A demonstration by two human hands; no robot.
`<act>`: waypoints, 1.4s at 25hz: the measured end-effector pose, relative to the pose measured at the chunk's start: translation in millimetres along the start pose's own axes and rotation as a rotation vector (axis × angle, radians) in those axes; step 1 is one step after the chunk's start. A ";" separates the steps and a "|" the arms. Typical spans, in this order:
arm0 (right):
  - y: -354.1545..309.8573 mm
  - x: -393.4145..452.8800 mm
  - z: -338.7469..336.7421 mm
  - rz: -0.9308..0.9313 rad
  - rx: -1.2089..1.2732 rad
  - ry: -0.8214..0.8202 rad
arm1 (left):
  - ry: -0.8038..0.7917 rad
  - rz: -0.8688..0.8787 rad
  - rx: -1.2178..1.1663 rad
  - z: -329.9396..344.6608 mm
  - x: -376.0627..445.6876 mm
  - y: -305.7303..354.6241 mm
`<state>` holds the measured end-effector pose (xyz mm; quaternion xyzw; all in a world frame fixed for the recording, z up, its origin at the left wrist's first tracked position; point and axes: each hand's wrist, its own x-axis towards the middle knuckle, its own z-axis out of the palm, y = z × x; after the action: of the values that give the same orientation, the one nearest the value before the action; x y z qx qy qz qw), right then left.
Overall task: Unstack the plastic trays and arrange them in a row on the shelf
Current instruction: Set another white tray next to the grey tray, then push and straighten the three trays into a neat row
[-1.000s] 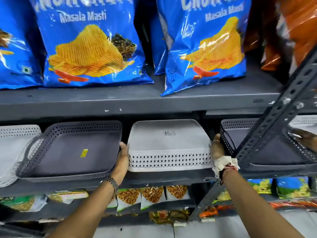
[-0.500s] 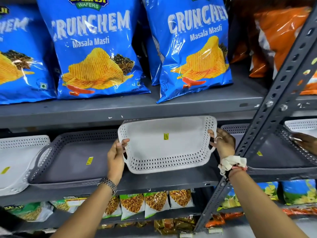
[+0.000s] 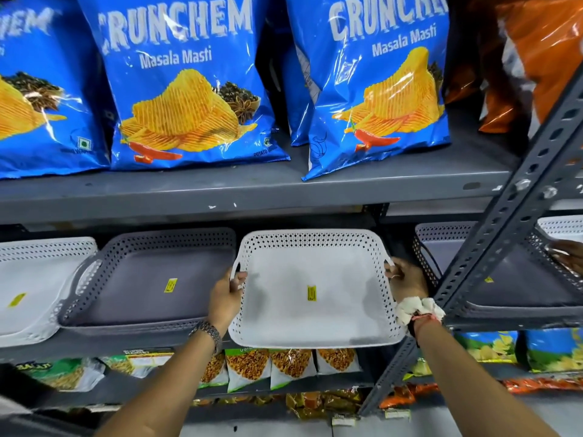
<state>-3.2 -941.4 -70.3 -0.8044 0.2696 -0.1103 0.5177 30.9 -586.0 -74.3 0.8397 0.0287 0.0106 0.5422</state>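
On the middle shelf [image 3: 284,340], from the left, I see a white tray [image 3: 31,288] at the frame edge; beside it a grey tray [image 3: 151,279] bearing a yellow sticker; next, my left hand [image 3: 225,299], fingers curled round the left handle of the central white tray [image 3: 312,291], which sits tilted toward me, its front edge overhanging the shelf lip; my right hand [image 3: 407,282], fingers closed on the opposite handle; beyond the slotted upright [image 3: 492,247], another grey tray [image 3: 511,279]; blue crisp bags [image 3: 183,83] stand above.
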 end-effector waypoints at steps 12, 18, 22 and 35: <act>-35.6 37.4 11.5 -0.029 -0.046 0.255 | -0.114 -0.002 0.063 10.8 46.6 38.5; -29.2 17.1 24.8 -0.054 0.002 0.240 | 0.039 -0.106 -0.277 -20.1 38.8 15.7; -25.9 -11.7 58.0 -0.067 0.055 0.136 | 0.178 -0.101 -0.415 -83.6 36.5 -6.9; -95.4 -118.1 248.0 -0.101 -0.253 -0.133 | 0.359 -0.172 0.271 -313.4 48.3 -127.3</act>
<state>42.5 -654.4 -82.2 -0.8813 0.2056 -0.0482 0.4228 59.1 -245.6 -61.8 0.8839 0.1974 0.1095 0.4096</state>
